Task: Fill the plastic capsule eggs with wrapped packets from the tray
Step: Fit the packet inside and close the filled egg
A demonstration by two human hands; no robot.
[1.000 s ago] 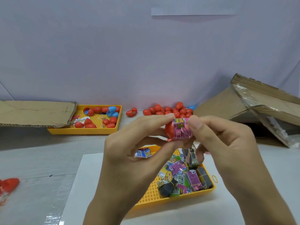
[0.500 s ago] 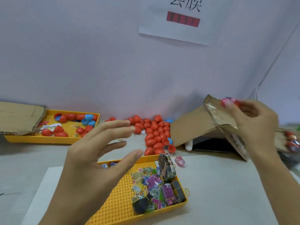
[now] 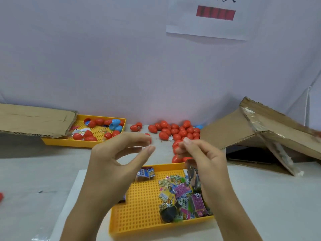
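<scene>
both hands hover empty above the near yellow tray of wrapped packets, the left hand with fingers spread, the right hand loosely curled, red capsule eggs heaped behind them.

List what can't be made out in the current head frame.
- Right hand: fingers curled; whether they hold anything is hidden by the hand itself.
- Near yellow perforated plastic tray: left side behind the left hand.
- Far yellow tray: left end under a flat cardboard sheet.
- White wall sign: cut off by the top edge.
- Open cardboard box: interior too dark.
</scene>
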